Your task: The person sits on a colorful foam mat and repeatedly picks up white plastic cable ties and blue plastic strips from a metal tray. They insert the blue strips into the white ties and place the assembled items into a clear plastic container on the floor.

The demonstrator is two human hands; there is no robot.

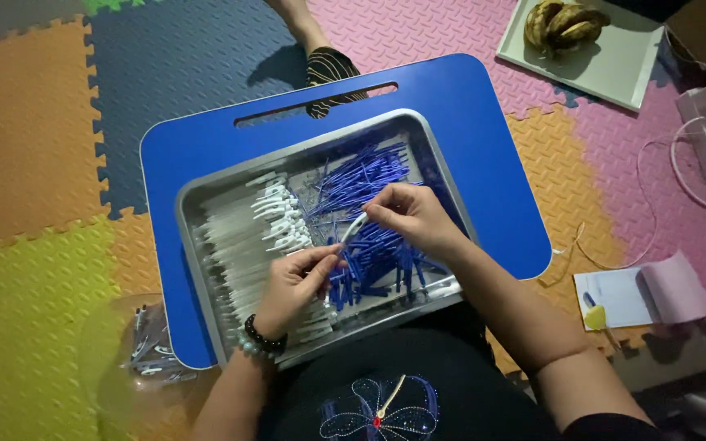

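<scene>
Metal tray (pixel 206 196): on the blue lap table (pixel 484 122) — white pen barrels (pixel 230 245) left, blue refills (pixel 361 175) right.
Left hand (pixel 296 282): fingers pinched shut, apparently on a blue refill.
Right hand (pixel 410 216): pinching a white pen piece (pixel 354 227) above the tray.
Clear bowl (pixel 145 351): more pieces — beside the table.

Floor: you sit on foam mats (pixel 34 139) in orange, yellow, navy, pink.
At 1 o'clock: pale tray (pixel 614 61).
Light: dim.

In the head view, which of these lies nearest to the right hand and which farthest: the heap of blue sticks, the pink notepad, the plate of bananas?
From the right hand:
1. Heap of blue sticks, directly under and around the hand, in the metal tray.
2. Pink notepad, on the floor mat to the right.
3. Plate of bananas, at the upper right corner; only slightly farther than the notepad.
</scene>
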